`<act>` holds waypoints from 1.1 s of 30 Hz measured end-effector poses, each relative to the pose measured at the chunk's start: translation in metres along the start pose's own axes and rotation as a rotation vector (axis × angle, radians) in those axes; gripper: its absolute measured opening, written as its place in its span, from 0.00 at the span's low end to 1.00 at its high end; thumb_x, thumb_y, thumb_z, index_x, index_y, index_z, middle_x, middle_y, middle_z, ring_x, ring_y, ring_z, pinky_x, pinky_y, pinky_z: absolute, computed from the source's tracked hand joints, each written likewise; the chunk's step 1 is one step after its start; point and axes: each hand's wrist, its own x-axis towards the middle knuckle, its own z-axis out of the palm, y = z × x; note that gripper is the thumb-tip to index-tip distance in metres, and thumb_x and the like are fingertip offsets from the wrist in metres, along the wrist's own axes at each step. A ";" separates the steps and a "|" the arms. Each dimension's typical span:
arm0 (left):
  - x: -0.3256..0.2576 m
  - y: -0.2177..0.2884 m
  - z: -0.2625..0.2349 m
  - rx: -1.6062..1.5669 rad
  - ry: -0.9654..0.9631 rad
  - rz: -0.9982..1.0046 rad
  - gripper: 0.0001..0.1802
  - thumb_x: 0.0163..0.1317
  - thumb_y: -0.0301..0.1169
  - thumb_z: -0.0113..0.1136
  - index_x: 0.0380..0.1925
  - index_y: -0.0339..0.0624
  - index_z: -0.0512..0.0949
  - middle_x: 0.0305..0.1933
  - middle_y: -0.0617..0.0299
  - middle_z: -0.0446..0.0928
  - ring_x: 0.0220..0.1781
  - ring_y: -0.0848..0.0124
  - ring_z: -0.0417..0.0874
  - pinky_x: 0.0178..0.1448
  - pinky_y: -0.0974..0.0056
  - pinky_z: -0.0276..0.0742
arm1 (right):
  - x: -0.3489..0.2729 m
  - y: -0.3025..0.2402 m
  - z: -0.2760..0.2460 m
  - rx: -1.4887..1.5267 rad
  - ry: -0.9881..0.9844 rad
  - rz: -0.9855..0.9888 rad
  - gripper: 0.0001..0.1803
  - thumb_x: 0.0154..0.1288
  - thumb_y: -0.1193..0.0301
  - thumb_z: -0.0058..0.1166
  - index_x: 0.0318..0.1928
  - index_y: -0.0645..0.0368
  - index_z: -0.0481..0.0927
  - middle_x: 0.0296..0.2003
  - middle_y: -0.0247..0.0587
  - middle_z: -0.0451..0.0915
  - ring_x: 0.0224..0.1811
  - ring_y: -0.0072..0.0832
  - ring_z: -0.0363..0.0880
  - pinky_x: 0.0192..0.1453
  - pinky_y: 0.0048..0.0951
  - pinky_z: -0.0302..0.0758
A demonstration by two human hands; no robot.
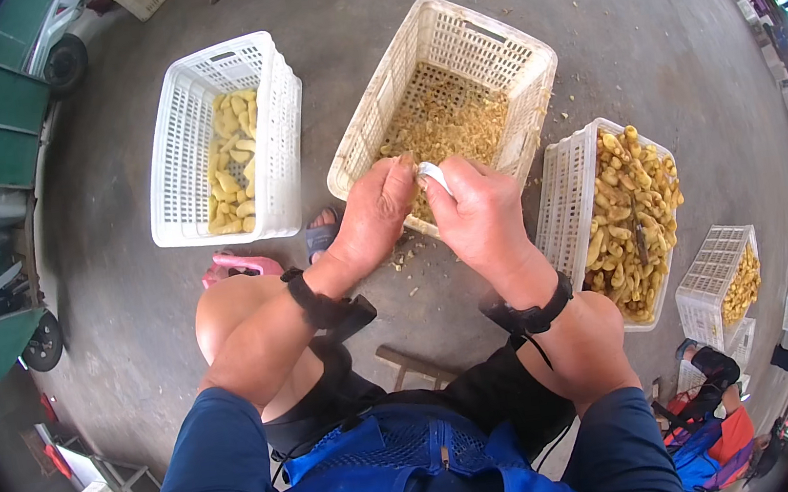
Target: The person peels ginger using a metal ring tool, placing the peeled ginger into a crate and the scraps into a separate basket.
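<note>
Above the near end of a white crate point(349, 143) with tan peelings point(456, 110) in it, my two hands are close together. My left hand point(375, 211) is closed, thumb and fingers pinching what looks like a piece of ginger point(420, 168), mostly hidden by the fingers. Wrapped round a small white-handled tool point(434, 176) is my right hand point(482, 214); the tool's working end is too small and covered to make out. Pale peeled ginger point(231, 158) lies in the white crate point(173, 145) at the left. Unpeeled ginger point(629, 217) fills the crate point(561, 206) at my right.
A smaller crate of ginger point(741, 287) stands farther right, near another person point(712, 433). Something pink point(249, 265) sits by my left knee. A green vehicle point(6, 126) is at the far left. Scraps of peel lie on the grey concrete floor point(635, 49).
</note>
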 end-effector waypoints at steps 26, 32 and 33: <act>-0.010 0.016 0.003 -0.387 -0.187 -0.125 0.27 0.81 0.60 0.46 0.40 0.48 0.72 0.23 0.71 0.62 0.20 0.78 0.57 0.24 0.67 0.58 | -0.006 0.009 -0.005 0.695 -0.034 0.604 0.09 0.69 0.72 0.67 0.34 0.63 0.82 0.24 0.32 0.79 0.27 0.17 0.75 0.30 0.28 0.72; -0.016 0.031 -0.003 -0.321 -0.148 -0.196 0.26 0.80 0.60 0.49 0.40 0.48 0.72 0.22 0.71 0.62 0.19 0.79 0.58 0.23 0.68 0.57 | 0.004 0.015 -0.016 0.191 0.005 0.246 0.08 0.67 0.72 0.68 0.35 0.63 0.83 0.23 0.45 0.79 0.24 0.26 0.78 0.31 0.34 0.75; -0.017 0.035 -0.003 -0.319 -0.129 -0.170 0.25 0.80 0.59 0.50 0.40 0.47 0.72 0.21 0.71 0.62 0.18 0.79 0.58 0.23 0.68 0.57 | 0.006 0.032 -0.020 0.026 0.053 0.205 0.07 0.67 0.72 0.68 0.36 0.63 0.83 0.23 0.47 0.79 0.23 0.28 0.78 0.31 0.34 0.75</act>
